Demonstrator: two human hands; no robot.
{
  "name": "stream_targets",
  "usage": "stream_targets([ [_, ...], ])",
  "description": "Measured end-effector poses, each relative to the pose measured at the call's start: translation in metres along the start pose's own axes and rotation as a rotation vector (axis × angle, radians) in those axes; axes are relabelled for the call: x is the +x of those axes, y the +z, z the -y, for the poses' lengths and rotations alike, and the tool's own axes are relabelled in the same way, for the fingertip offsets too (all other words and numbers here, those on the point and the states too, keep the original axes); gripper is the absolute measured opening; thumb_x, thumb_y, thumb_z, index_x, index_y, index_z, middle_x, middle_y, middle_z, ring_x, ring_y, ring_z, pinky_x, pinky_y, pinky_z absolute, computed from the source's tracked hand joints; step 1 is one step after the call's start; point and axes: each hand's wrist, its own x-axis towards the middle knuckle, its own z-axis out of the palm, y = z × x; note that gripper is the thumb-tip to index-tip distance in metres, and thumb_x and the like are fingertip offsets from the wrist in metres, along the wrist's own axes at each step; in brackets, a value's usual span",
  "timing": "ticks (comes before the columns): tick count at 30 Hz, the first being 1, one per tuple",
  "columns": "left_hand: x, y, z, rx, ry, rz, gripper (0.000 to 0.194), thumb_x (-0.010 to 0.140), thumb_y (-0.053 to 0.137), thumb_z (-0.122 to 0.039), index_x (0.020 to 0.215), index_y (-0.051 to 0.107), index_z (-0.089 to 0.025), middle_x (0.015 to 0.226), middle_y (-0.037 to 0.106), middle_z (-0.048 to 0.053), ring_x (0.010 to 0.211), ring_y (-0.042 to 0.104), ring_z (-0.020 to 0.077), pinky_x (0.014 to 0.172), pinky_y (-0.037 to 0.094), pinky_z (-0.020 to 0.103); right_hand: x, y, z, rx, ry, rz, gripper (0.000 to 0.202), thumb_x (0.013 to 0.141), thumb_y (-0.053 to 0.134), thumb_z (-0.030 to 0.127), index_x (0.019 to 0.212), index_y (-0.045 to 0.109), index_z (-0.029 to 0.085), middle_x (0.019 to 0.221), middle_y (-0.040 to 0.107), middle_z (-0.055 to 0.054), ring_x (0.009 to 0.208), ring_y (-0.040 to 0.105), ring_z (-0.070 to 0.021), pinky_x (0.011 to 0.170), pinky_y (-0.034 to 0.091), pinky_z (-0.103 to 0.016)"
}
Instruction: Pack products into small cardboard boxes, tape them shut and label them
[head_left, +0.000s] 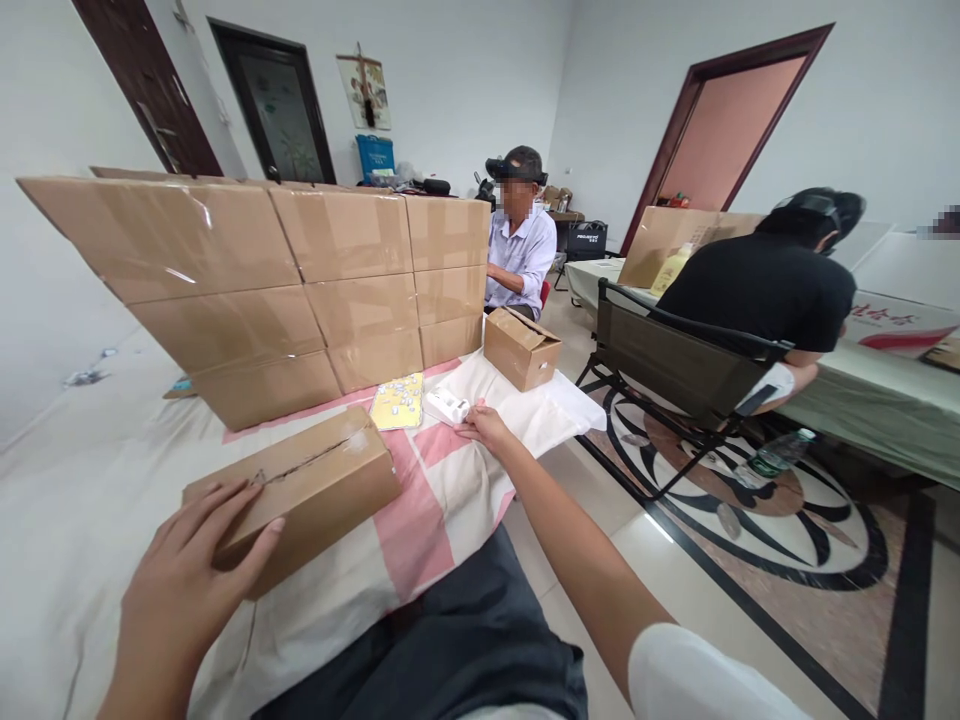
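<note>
A long closed cardboard box (322, 500) lies on the pink and white cloth (412, 520). My left hand (199, 545) rests on its near left end, fingers spread over the top, thumb on the side. My right hand (486, 430) reaches out to a small white object (448, 404), fingertips at its near right end; whether they grip it is too small to tell. Just left of that object is a yellow sheet (397, 402) with small silvery pieces on it. A smaller cardboard box (523, 348) stands beyond my right hand.
A wall of stacked taped boxes (345, 280) rises behind the yellow sheet. Past it sits a person (523, 235) in a light shirt. At right, another person (757, 280) sits in a folding chair (682, 360) by a long table. A bottle (776, 455) is near the chair.
</note>
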Motion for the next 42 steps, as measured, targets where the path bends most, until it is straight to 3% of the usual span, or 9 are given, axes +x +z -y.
stream_targets([
  [8, 0.01, -0.012, 0.0, 0.109, 0.141, 0.057, 0.037, 0.093, 0.065, -0.041, 0.127, 0.064, -0.026, 0.133, 0.065, 0.014, 0.128, 0.059, 0.04, 0.107, 0.048, 0.057, -0.049, 0.012, 0.012, 0.059, -0.091, 0.15, 0.034, 0.092, 0.068, 0.042, 0.075, 0.052, 0.019, 0.084, 0.063, -0.002, 0.071, 0.073, -0.0156, 0.068, 0.061, -0.027],
  [13, 0.037, -0.043, -0.029, 0.154, 0.106, -0.125, 0.028, 0.092, 0.068, -0.034, 0.118, 0.068, -0.025, 0.133, 0.063, 0.014, 0.128, 0.056, 0.038, 0.11, 0.043, 0.058, -0.109, 0.057, 0.018, 0.092, -0.392, 0.466, 0.052, 0.087, 0.067, 0.068, 0.074, 0.057, 0.019, 0.101, 0.065, -0.006, 0.08, 0.071, -0.0187, 0.075, 0.058, -0.031],
  [16, 0.043, -0.049, -0.069, -0.023, 0.078, -0.07, 0.023, 0.095, 0.065, -0.032, 0.116, 0.068, -0.025, 0.111, 0.068, 0.008, 0.107, 0.065, 0.0274, 0.099, 0.051, 0.046, -0.147, 0.088, 0.027, -0.021, -0.601, 0.612, 0.05, 0.095, 0.057, 0.066, 0.078, 0.063, 0.02, 0.098, 0.062, -0.006, 0.086, 0.067, -0.0202, 0.081, 0.055, -0.035],
  [21, 0.033, -0.043, -0.121, -0.353, -0.102, 0.215, 0.051, 0.094, 0.068, -0.047, 0.141, 0.056, -0.03, 0.148, 0.047, 0.012, 0.138, 0.048, 0.0295, 0.106, 0.048, 0.045, -0.19, 0.12, 0.033, -0.288, -0.881, 0.729, 0.047, 0.103, 0.047, 0.058, 0.083, 0.066, 0.02, 0.098, 0.06, -0.008, 0.105, 0.059, -0.0239, 0.095, 0.047, -0.038],
  [25, 0.023, -0.038, -0.122, -0.397, -0.176, 0.111, 0.012, 0.093, 0.07, -0.037, 0.098, 0.073, -0.027, 0.133, 0.056, 0.008, 0.129, 0.053, 0.027, 0.106, 0.046, 0.045, -0.197, 0.129, 0.022, -0.388, -0.916, 0.782, 0.039, 0.104, 0.05, 0.051, 0.088, 0.067, 0.02, 0.099, 0.059, -0.007, 0.096, 0.06, -0.0202, 0.087, 0.049, -0.034],
  [31, 0.001, -0.028, -0.107, -0.295, -0.084, -0.082, 0.008, 0.089, 0.072, -0.021, 0.088, 0.072, -0.029, 0.108, 0.064, 0.006, 0.104, 0.061, 0.0259, 0.083, 0.05, 0.044, -0.183, 0.136, -0.006, -0.561, -0.746, 0.599, 0.034, 0.1, 0.057, 0.047, 0.083, 0.069, 0.022, 0.084, 0.066, -0.006, 0.081, 0.066, -0.021, 0.073, 0.05, -0.032],
  [36, -0.016, -0.077, -0.098, -0.113, -0.175, -0.417, 0.02, 0.089, 0.068, -0.011, 0.094, 0.066, -0.03, 0.098, 0.055, 0.005, 0.095, 0.056, 0.0255, 0.081, 0.048, 0.045, -0.172, 0.128, -0.008, -0.889, -0.647, 0.072, 0.038, 0.096, 0.058, 0.051, 0.075, 0.064, 0.021, 0.051, 0.053, 0.002, 0.048, 0.053, -0.0164, 0.051, 0.035, -0.028],
  [38, -0.004, -0.105, -0.081, -0.115, -0.208, -0.304, 0.015, 0.089, 0.069, -0.014, 0.088, 0.065, -0.029, 0.103, 0.058, 0.005, 0.101, 0.057, 0.0257, 0.088, 0.048, 0.045, -0.166, 0.126, 0.003, -0.902, -0.787, -0.007, 0.033, 0.098, 0.056, 0.046, 0.077, 0.061, 0.021, 0.05, 0.049, 0.004, 0.045, 0.048, -0.0142, 0.05, 0.034, -0.028],
  [42, 0.043, -0.128, -0.029, -0.385, -0.333, 0.397, 0.023, 0.098, 0.059, -0.037, 0.079, 0.059, -0.024, 0.119, 0.064, 0.009, 0.118, 0.06, 0.029, 0.099, 0.049, 0.046, -0.146, 0.146, 0.03, -0.952, -1.139, 0.107, 0.025, 0.1, 0.052, 0.035, 0.085, 0.063, 0.02, 0.079, 0.067, -0.006, 0.076, 0.062, -0.0208, 0.072, 0.047, -0.033],
])
